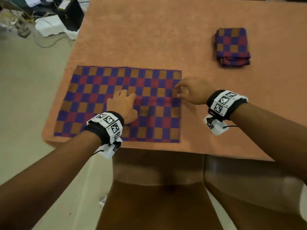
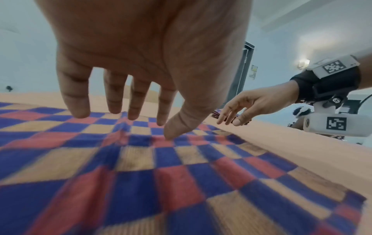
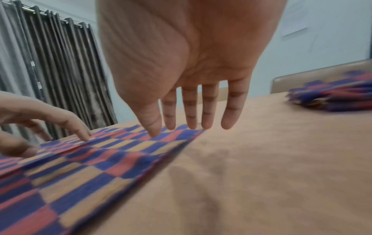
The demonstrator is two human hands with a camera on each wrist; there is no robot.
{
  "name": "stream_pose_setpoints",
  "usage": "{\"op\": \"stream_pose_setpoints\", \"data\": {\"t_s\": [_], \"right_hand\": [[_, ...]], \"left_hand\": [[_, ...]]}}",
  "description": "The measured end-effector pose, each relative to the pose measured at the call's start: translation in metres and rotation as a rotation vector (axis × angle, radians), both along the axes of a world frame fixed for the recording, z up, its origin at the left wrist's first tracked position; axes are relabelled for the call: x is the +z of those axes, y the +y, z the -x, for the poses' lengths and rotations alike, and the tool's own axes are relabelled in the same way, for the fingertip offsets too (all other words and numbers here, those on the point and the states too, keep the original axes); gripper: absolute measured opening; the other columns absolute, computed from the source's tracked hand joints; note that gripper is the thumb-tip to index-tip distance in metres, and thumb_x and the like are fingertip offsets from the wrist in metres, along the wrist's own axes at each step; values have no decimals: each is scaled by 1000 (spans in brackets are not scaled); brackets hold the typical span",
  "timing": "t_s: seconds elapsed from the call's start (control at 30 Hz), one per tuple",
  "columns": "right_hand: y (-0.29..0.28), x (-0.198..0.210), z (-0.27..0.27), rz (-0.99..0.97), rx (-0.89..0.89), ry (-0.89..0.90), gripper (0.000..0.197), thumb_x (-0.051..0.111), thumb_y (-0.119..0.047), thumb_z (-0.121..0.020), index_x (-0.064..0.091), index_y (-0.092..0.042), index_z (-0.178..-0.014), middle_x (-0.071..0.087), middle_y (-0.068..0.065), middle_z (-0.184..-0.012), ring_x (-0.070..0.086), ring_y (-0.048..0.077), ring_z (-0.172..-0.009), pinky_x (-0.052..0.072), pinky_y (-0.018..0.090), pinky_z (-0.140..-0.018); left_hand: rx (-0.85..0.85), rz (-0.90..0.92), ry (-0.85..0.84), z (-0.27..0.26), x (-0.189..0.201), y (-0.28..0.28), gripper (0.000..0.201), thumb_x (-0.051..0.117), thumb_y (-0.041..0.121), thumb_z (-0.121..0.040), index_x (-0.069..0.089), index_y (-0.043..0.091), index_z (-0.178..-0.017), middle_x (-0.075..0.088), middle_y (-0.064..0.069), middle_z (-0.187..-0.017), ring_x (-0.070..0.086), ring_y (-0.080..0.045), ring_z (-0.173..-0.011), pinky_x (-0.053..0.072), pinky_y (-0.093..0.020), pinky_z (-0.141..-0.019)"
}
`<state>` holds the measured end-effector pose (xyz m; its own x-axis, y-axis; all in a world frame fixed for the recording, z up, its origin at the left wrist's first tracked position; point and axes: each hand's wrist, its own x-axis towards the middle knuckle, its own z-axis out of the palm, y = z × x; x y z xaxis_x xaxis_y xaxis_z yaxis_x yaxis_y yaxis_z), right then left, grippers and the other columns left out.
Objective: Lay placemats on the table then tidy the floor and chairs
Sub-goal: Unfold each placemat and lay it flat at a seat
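A checkered placemat [image 1: 93, 100] in blue, red and orange lies spread flat on the near left part of the table [image 1: 166, 39]. My left hand [image 1: 123, 103] rests over its middle with straight fingers; the left wrist view shows the left hand [image 2: 128, 114] with its thumb tip touching the placemat [image 2: 181, 182]. My right hand [image 1: 184, 90] sits at the mat's right edge, fingers extended down. In the right wrist view the right hand [image 3: 193, 125] hovers at the placemat's [image 3: 70, 174] edge. A folded stack of placemats [image 1: 231, 46] lies at the far right, also visible as the stack [image 3: 334, 97].
A brown chair seat [image 1: 157, 196] stands tucked under the table's near edge. Cables, a white box [image 1: 49, 25] and dark equipment clutter the floor at the far left. Grey curtains [image 3: 50, 71] hang behind the table. A peach cloth covers the table.
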<state>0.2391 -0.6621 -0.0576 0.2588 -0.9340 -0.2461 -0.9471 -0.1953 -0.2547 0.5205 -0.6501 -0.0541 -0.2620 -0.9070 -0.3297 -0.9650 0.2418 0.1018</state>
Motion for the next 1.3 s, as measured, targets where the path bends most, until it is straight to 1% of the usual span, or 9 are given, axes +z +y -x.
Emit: {"op": "stream_pose_setpoints", "data": {"t_s": [0.17, 0.3, 0.43, 0.73, 0.87, 0.97, 1.07, 1.17, 1.3], "right_hand": [[5, 17, 131, 151, -244, 46, 39, 62, -26, -84, 62, -17, -122, 61, 13, -123, 55, 37, -112, 42, 42, -93], [-24, 10, 208, 254, -214, 28, 56, 58, -26, -75, 57, -13, -129, 59, 14, -130, 54, 38, -116, 43, 46, -99], [-60, 1, 240, 258, -173, 68, 45, 56, -28, -75, 62, -13, -117, 65, 11, -120, 58, 37, -109, 48, 43, -92], [-94, -19, 266, 290, -107, 38, 32, 49, -32, -90, 73, -17, -105, 72, 11, -99, 62, 36, -89, 47, 37, -71], [-90, -4, 278, 427, -290, -196, 32, 47, -33, -93, 70, -21, -112, 71, 5, -108, 62, 28, -99, 45, 31, -79], [-84, 26, 289, 559, -356, -361, 29, 45, -32, -93, 69, -18, -101, 70, 6, -97, 62, 27, -92, 41, 28, -75], [-62, 70, 301, 688, -345, -374, 32, 41, -33, -96, 65, -12, -94, 66, 7, -85, 57, 21, -78, 37, 26, -66], [-19, 110, 300, 767, -278, -357, 32, 39, -34, -99, 65, -16, -104, 62, -5, -86, 50, 6, -77, 35, 18, -66], [61, 99, 262, 664, -167, -293, 29, 44, -32, -97, 68, -18, -106, 68, 3, -87, 58, 16, -76, 38, 27, -64]], "left_hand": [[-115, -41, 52, 133, 5, 1, 55, 63, 42, -78, 49, 27, -129, 43, -4, -139, 34, -31, -132, 39, -55, -99], [-140, -146, 96, 233, -1, 4, 67, 68, 46, -74, 44, 31, -135, 35, -3, -149, 30, -30, -138, 35, -53, -106], [-107, -174, 90, 282, -13, 9, 77, 81, 42, -64, 49, 27, -133, 41, -4, -142, 41, -32, -128, 40, -43, -106], [-13, -143, 71, 292, -11, 11, 82, 86, 33, -63, 50, 27, -136, 37, -1, -149, 44, -28, -130, 38, -31, -104], [-19, -151, 22, 294, -8, 12, 83, 85, 38, -63, 49, 29, -137, 36, 2, -149, 45, -27, -129, 39, -31, -103], [-6, -165, 38, 295, -6, 12, 82, 87, 36, -62, 51, 27, -135, 39, 4, -145, 46, -24, -127, 37, -27, -103], [1, -182, 83, 295, -3, 12, 83, 88, 34, -60, 51, 25, -134, 44, 4, -141, 46, -25, -127, 37, -27, -103], [-34, -184, 121, 289, -1, 23, 76, 82, 33, -68, 49, 21, -135, 44, 1, -143, 47, -28, -127, 38, -32, -102], [-13, -208, 265, 265, -8, 52, 55, 69, 27, -81, 53, 16, -132, 55, -3, -135, 53, -23, -121, 38, -26, -95]]}}
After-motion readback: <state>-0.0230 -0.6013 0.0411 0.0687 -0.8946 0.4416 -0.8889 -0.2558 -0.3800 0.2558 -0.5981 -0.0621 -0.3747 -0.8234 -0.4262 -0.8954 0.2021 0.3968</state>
